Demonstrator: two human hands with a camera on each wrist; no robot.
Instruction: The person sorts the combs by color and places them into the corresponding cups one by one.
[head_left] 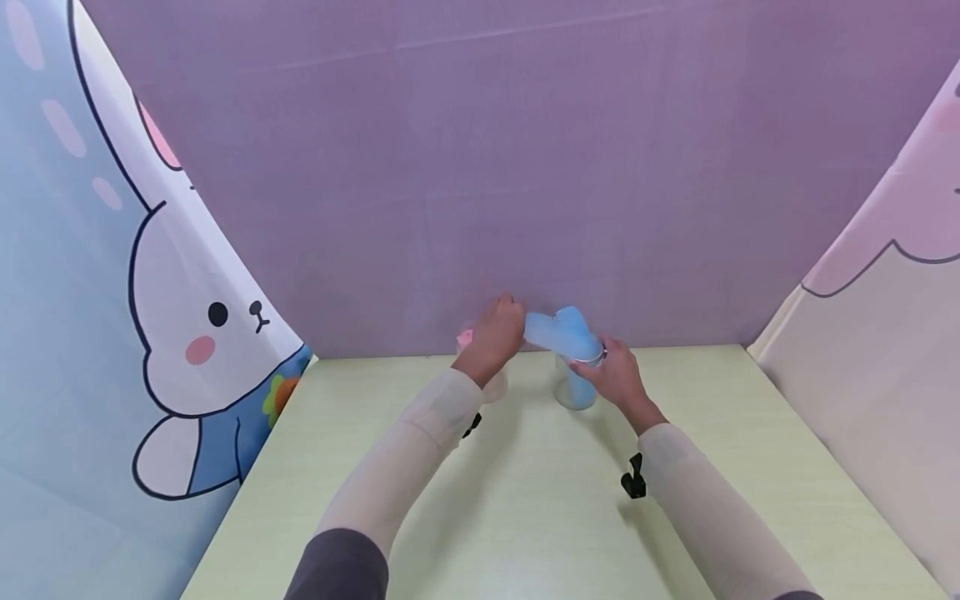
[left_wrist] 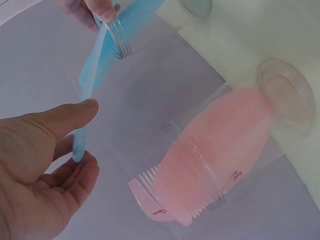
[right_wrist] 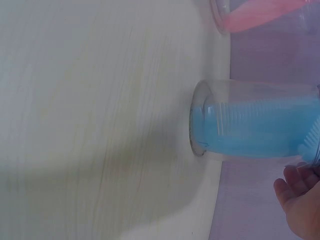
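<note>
My left hand (head_left: 493,340) pinches the end of a light blue comb (left_wrist: 90,89) between thumb and fingers. This comb slants over the rim of a clear plastic cup (head_left: 573,403), its far part at the mouth. Inside that cup stands another blue comb (right_wrist: 255,130), teeth showing through the wall. My right hand (head_left: 619,377) holds the cup near its rim, the thumb on the near side; only part of this hand enters the right wrist view. Left of it, a second clear cup (left_wrist: 292,82) contains pink combs (left_wrist: 225,140), partly hidden behind my left hand in the head view.
Both cups stand on a pale wood-grain table (head_left: 525,517), near its back edge. A plain purple cloth (head_left: 480,183) rises right behind them. Printed cloth with a rabbit (head_left: 202,333) hangs at the left, and a pink and cream panel (head_left: 885,350) at the right.
</note>
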